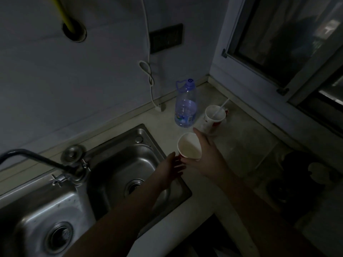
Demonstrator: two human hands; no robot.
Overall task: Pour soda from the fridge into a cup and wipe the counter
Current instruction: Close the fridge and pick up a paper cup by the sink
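Right hand (206, 154): thumb and fingers curl round the wall of a white paper cup (189, 145), thumb on the far side, fingertips under the near rim. The cup is tilted, its mouth facing up and toward the camera, inside pale; whether it holds liquid cannot be told. It is held just right of the sink (130, 164), over the counter (241, 145).

Left hand (171, 168): fingers straight and slightly spread, holding nothing, tips just beside the cup's lower left edge; contact cannot be told in the dim light. The forearm crosses the sink's right basin.

Sink: stainless steel, two basins, each with a round drain. A dark tap (42, 160) stands on its far rim, spout reaching left.

Beyond the sink's far right corner, on the counter: a clear plastic bottle (185, 106) with purple cap and carry handle, upright, with liquid in its lower part. Just right of the bottle, a second paper cup (214, 117) with red print, upright, a white straw (220, 108) leaning in it.

Behind the sink, on the wall: a white cable (148, 71) hanging down to the counter edge, a dark socket plate (166, 38), a yellow pipe (65, 15) entering a round hole.

Far right of the sink: a window frame (259, 71) and a dark stove burner (300, 173).
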